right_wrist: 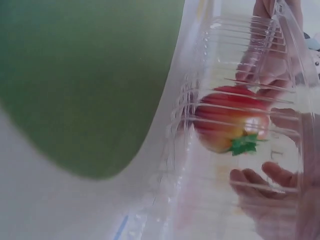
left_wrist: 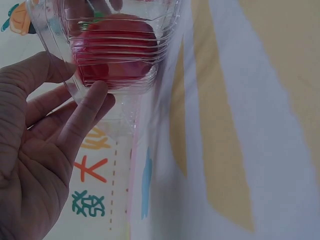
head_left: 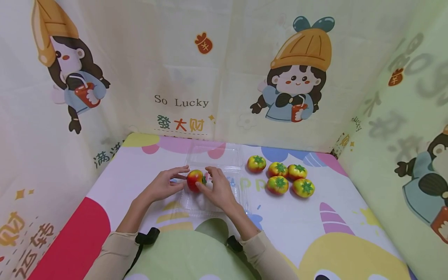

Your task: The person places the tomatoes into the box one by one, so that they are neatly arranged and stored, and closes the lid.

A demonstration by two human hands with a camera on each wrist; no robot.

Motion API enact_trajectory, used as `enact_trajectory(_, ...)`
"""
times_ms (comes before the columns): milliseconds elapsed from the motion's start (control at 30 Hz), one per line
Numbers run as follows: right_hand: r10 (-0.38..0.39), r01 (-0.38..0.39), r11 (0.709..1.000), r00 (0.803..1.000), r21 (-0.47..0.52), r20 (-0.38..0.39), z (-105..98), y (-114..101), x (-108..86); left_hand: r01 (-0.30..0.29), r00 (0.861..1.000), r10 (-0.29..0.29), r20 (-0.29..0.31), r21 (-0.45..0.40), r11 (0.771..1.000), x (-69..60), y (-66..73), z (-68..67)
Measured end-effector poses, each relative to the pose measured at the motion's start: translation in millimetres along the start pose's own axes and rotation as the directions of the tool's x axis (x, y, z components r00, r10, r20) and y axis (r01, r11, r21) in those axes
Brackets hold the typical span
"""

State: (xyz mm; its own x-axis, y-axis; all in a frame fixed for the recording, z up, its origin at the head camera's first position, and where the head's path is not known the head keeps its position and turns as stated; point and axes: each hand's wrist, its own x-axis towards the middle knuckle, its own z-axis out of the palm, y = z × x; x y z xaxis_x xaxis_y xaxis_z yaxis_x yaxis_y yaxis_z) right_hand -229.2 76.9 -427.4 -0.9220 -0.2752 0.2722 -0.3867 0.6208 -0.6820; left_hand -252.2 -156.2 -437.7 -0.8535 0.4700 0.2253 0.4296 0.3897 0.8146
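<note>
A red and yellow fruit (head_left: 194, 180) with green leaves on top, its kind unclear, lies on its side in the left part of a clear plastic clamshell box (head_left: 210, 204). My left hand (head_left: 166, 183) is at the box's left wall; in the left wrist view its thumb and fingers lie close against the clear rim (left_wrist: 55, 55), the contact partly hidden. Over the box, my right hand (head_left: 219, 190) is beside the fruit's leafy end. Through the plastic in the right wrist view, the right fingertips (right_wrist: 240, 179) appear spread and apart from the fruit (right_wrist: 227, 120).
Several similar fruits (head_left: 277, 185) sit grouped on the patterned tablecloth, right of the box. The box's lid (head_left: 214, 154) is folded back toward the rear. Printed cloth walls (head_left: 224, 77) close off the back and both sides.
</note>
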Motion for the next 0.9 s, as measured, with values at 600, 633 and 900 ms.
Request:
enact_trajectory(600, -0.07, 0.073, 0.997, 0.993, 0.032, -0.1, -24.2, 6.5, -19.9, -0.015, 1.0, 0.015, -0.01, -0.007, 1.0, -0.7, -3.0, -0.3)
enact_trajectory(633, -0.077, 0.081, 0.996, 0.992, 0.037, -0.105, -24.9, 7.0, -20.6, -0.016, 1.0, 0.016, -0.011, -0.005, 1.0, -0.8, -3.4, -0.1)
enact_trajectory(900, -0.089, 0.093, 0.995, 0.989, 0.028, -0.115, -30.6, 10.7, -29.4, 0.007, 1.0, -0.007, -0.004, 0.007, 1.0, -0.4, -1.5, 1.0)
